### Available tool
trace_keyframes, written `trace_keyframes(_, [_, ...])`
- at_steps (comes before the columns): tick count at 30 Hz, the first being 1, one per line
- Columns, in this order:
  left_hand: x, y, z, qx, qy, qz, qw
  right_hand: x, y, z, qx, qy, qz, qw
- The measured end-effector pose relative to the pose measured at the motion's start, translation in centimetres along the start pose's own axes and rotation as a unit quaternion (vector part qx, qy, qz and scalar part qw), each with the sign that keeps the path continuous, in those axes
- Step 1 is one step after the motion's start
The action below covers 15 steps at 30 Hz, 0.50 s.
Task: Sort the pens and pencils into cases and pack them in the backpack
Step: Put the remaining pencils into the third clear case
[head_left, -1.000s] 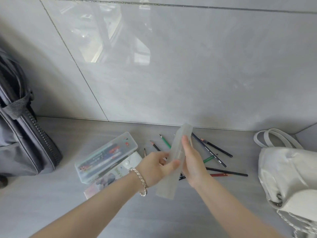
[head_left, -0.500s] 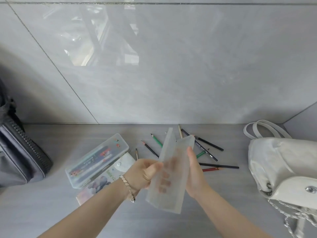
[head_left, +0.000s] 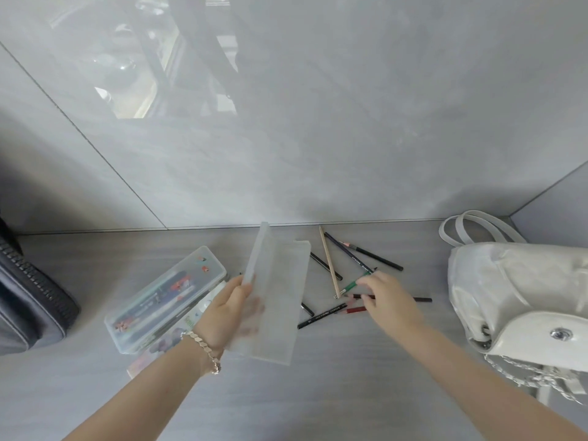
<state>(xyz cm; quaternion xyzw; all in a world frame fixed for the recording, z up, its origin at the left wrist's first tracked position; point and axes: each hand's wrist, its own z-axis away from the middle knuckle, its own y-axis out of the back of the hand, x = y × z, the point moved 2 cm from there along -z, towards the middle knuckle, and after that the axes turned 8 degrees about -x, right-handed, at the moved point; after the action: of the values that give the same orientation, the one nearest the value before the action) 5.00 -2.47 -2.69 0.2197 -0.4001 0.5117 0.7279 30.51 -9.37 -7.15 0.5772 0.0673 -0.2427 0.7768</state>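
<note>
My left hand [head_left: 227,308] holds a frosted translucent pencil case [head_left: 280,297] above the shelf, its lid swung open. My right hand [head_left: 389,299] reaches over the scattered pencils [head_left: 350,268], fingers spread and touching a dark red pencil [head_left: 420,299] and a green one [head_left: 354,284]; it grips nothing that I can see. A second clear case [head_left: 165,297] filled with pens lies closed at the left. A white backpack [head_left: 521,297] stands at the right.
A dark grey zipped bag [head_left: 28,300] stands at the far left. A printed card or booklet [head_left: 149,354] lies under the clear case. A glossy grey wall rises right behind the shelf, with a side wall at the far right.
The frosted case's lid has swung open. My right hand has let go of it and moved right onto the loose pencils. My left hand alone holds the case now.
</note>
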Motion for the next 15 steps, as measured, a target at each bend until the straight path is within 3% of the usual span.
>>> trace_keyframes(2, [0.1, 0.4, 0.0, 0.022, -0.009, -0.03, 0.999, 1.8, -0.3, 0.0, -0.065, 0.0, 0.132, 0.989])
trace_keyframes(4, [0.1, 0.5, 0.1, 0.037, 0.0, -0.032, 0.999, 2.7, -0.9, -0.2, -0.108, 0.002, 0.198, 0.974])
trace_keyframes(8, [-0.4, 0.2, 0.3, 0.054, 0.025, -0.03, 0.998, 3.2, -2.0, -0.4, -0.091, 0.041, 0.235, 0.967])
trace_keyframes(15, [-1.1, -0.2, 0.7, 0.07, 0.099, 0.063, 0.991, 4.9, -3.4, -0.3, -0.094, 0.024, 0.251, 0.963])
